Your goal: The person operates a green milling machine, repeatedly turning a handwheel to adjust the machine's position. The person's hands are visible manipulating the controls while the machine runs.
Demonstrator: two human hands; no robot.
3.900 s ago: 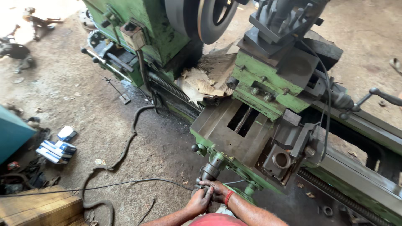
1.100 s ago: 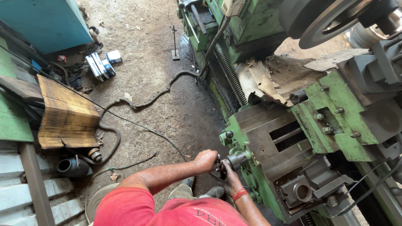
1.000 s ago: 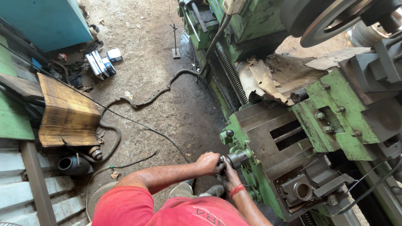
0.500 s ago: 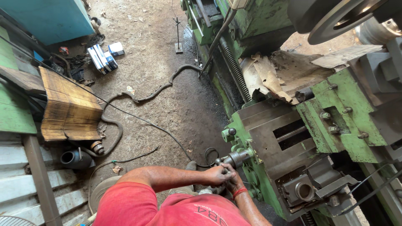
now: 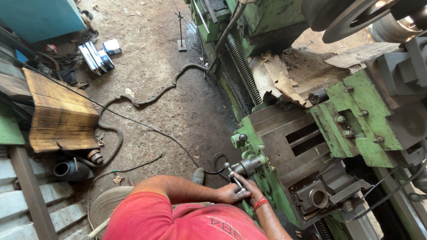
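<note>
Left hand [image 5: 230, 194]: fingers curled tight around the lower end of the crank handle [image 5: 235, 178].
Right hand [image 5: 250, 190]: fingers wrapped over the same handle, just beside the left fingers.
Crank handle: sticks out above both fists, attached to green lathe [image 5: 356, 106].

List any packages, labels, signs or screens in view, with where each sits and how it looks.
Small carton: on the dirt floor at upper left, boxy, white and blue.
Flat packs: beside the carton, a fanned row of long thin boxes, blue, white and dark.
No signs or screens show; any labels on the green lathe are too small to tell.
</note>
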